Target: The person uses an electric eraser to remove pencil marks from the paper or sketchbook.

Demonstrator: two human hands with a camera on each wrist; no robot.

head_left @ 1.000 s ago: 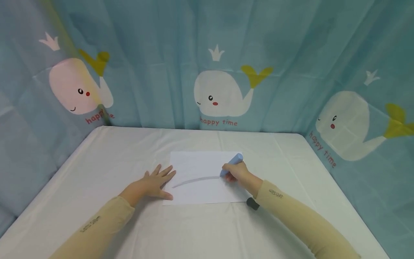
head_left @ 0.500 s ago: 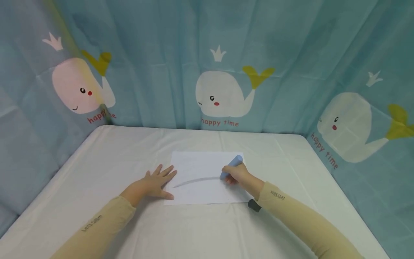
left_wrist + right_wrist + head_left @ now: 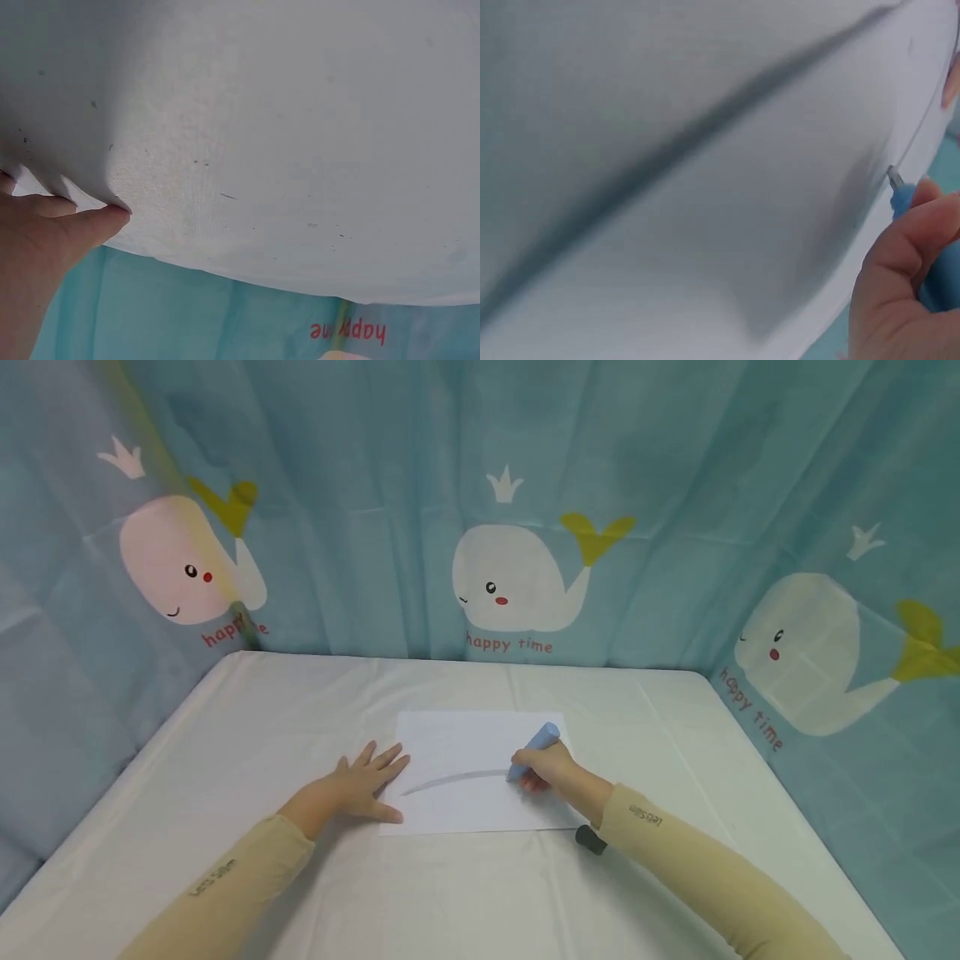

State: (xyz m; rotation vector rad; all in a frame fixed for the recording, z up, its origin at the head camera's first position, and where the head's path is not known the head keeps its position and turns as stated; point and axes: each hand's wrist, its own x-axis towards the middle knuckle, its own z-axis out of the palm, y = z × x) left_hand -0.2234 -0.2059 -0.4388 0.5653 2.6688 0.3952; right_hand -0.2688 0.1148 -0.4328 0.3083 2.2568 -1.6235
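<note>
A white sheet of paper (image 3: 450,735) lies on the table, with a grey curved line (image 3: 457,777) across its middle. My left hand (image 3: 352,789) rests with fingers spread on the sheet's left edge; the left wrist view shows part of that hand (image 3: 45,240). My right hand (image 3: 551,766) grips a light blue marker (image 3: 542,739), its tip down at the right end of the line. In the right wrist view, thumb and fingers of the hand (image 3: 904,285) pinch the marker (image 3: 941,277), and its grey tip is at the paper.
A dark grey cap-like piece (image 3: 591,839) lies by the sheet's lower right corner, beside the right sleeve. The white cloth-covered table (image 3: 450,893) extends around the sheet. Behind it and at the sides hangs a blue curtain (image 3: 360,585) with printed whales.
The marker and right hand have shifted slightly down and left near the right end of the line. The left hand stays on the sheet.
</note>
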